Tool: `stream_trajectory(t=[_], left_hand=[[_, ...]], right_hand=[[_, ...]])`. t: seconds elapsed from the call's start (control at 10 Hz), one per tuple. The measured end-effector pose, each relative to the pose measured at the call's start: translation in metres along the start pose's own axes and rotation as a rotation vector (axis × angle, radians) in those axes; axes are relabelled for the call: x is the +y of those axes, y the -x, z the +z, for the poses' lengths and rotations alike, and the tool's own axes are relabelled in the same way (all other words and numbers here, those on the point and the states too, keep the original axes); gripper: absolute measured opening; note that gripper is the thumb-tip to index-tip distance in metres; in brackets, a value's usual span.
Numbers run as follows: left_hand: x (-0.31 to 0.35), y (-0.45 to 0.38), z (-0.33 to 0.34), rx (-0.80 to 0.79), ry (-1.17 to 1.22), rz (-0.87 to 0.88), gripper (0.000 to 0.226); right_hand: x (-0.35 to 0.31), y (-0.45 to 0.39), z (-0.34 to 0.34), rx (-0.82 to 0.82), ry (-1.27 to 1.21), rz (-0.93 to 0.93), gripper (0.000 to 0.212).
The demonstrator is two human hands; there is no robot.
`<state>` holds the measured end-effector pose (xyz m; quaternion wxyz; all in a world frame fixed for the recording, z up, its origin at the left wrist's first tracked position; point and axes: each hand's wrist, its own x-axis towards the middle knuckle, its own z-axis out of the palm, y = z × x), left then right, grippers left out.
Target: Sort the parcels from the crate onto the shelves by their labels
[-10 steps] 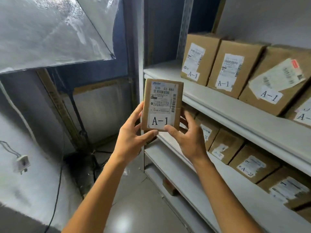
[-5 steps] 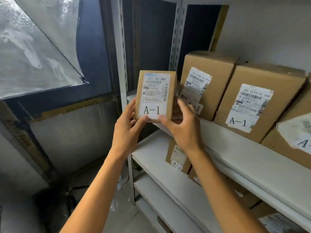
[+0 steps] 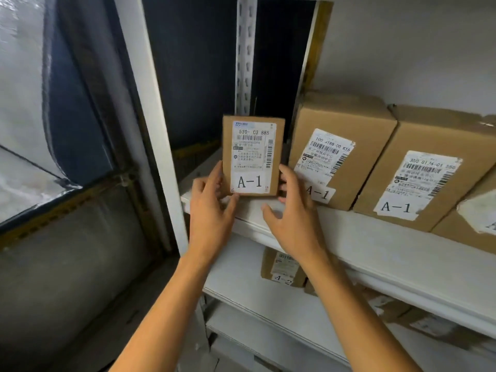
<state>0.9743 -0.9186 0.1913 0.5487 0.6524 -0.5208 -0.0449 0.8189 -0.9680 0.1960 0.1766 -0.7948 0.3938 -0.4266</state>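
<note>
A small brown parcel (image 3: 253,157) with a white label reading A-1 stands upright at the left end of the top shelf (image 3: 349,237). My left hand (image 3: 212,210) grips its lower left side, thumb on the front bottom corner. My right hand (image 3: 292,218) touches the parcel's right edge with its fingers, and its thumb is spread away below. Right beside it stands a larger A-1 box (image 3: 341,146), then another A-1 box (image 3: 429,167).
A white upright post (image 3: 153,130) frames the rack's left side. On the lower shelf (image 3: 241,285) sits a box labelled A-2 (image 3: 281,269), with more boxes to its right. A further box shows at the top shelf's far right (image 3: 472,226).
The parcel has gone from held in the air in front of the rack to standing on the top shelf's left end. My right thumb has come off its front.
</note>
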Motion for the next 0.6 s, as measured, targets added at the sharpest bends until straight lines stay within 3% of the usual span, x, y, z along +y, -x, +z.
stream_trajectory(t=[0.1, 0.2, 0.4, 0.5, 0.6], left_hand=[[-0.011, -0.009, 0.005, -0.071, -0.041, 0.027, 0.065], [-0.02, -0.01, 0.011, -0.158, -0.074, 0.064, 0.065], [-0.016, -0.007, 0.015, -0.207, -0.189, 0.124, 0.064], [-0.017, -0.004, 0.012, -0.228, -0.236, 0.122, 0.055], [-0.01, 0.005, 0.01, -0.256, -0.389, 0.126, 0.06]], right_hand=[[-0.001, 0.001, 0.003, 0.048, 0.131, -0.033, 0.058], [0.002, -0.001, 0.008, 0.065, 0.249, -0.016, 0.054], [0.002, -0.003, 0.009, -0.003, 0.289, 0.027, 0.054], [-0.003, -0.001, 0.006, -0.028, 0.305, 0.029, 0.048], [-0.007, -0.001, 0.003, -0.131, 0.369, 0.039, 0.039]])
